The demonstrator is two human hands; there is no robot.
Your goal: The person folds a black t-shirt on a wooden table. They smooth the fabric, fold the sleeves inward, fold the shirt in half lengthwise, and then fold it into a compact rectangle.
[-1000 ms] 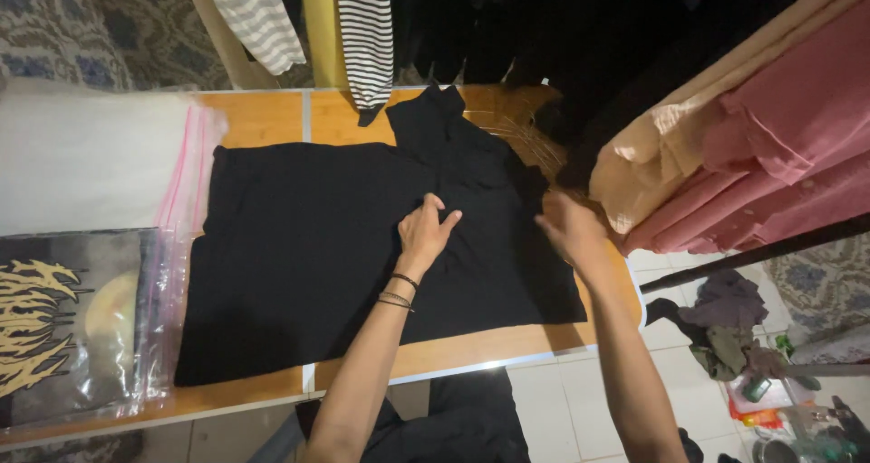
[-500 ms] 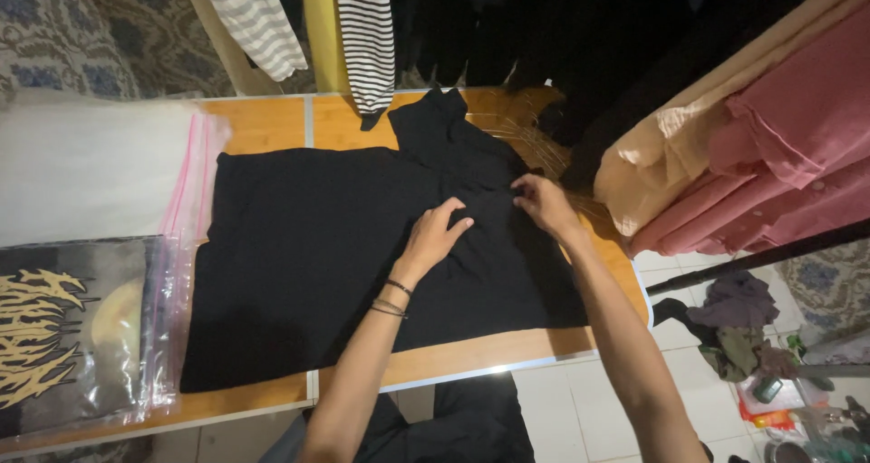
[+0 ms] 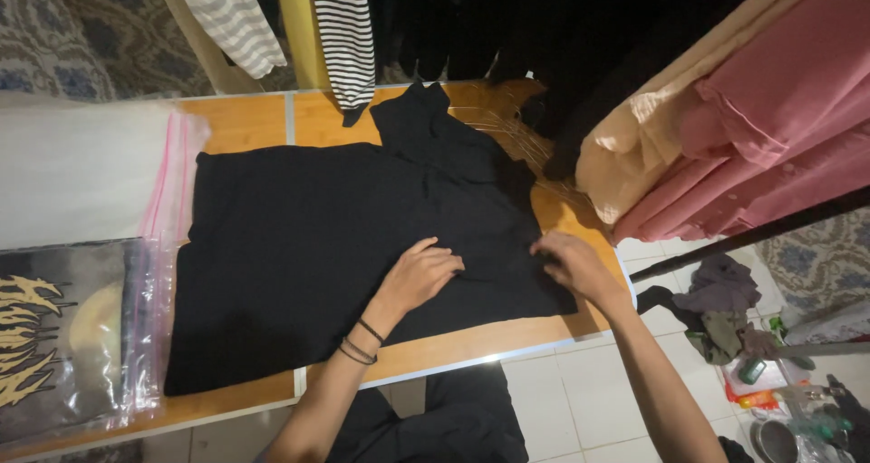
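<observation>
A black shirt lies spread flat on a wooden table. My left hand, with dark bands on its wrist, presses palm-down on the shirt's right part. My right hand sits at the shirt's right edge with its fingers curled onto the fabric; whether it pinches the cloth I cannot tell for sure. One sleeve of the shirt sticks out toward the far side of the table.
Clear plastic bags and a packed printed black shirt lie at the table's left. Striped garments, dark clothes, and pink and tan clothes hang above. A heap of cloth and small items lies on the tiled floor, right.
Both hands have slid down and toward me across the shirt's right side. The right hand moved from the middle fold to the near right edge.
</observation>
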